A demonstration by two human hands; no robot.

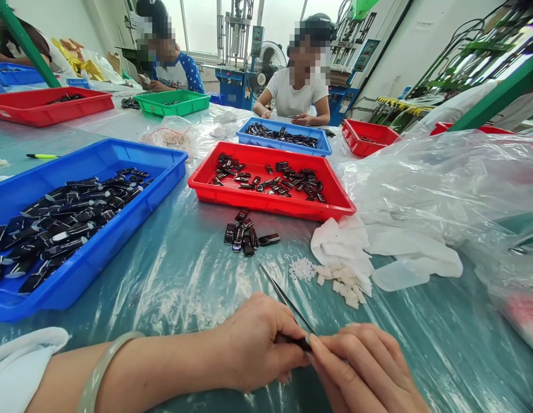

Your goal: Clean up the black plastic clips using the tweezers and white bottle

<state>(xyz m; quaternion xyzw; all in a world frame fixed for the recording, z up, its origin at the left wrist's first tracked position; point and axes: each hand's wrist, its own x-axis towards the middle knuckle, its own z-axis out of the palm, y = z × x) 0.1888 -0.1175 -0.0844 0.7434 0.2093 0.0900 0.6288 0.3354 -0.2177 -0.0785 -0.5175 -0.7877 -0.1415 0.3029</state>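
My left hand [266, 341] pinches a small dark, glossy part [303, 343] between thumb and fingers. Closed at the same part's end, my right hand [361, 364] presses its thumb and fingertips together there. A pair of thin metal tweezers [287, 299] points away from me, its rear end reaching my right fingertips. Whether that hand grips them or they lie on the table cannot be made out. Just beyond the tips is a loose pile of similar black parts [244, 234]. Small white bits [301, 269] and cream-coloured pieces [346, 285] lie right of the tweezers.
A blue tray [132, 232] of black parts stands left; a red tray [266, 202] of smaller ones is ahead. Behind it is another blue tray [283, 147]. Crumpled clear plastic [455, 189] covers the right side. Co-workers [298, 86] sit across the plastic-covered table [171, 287].
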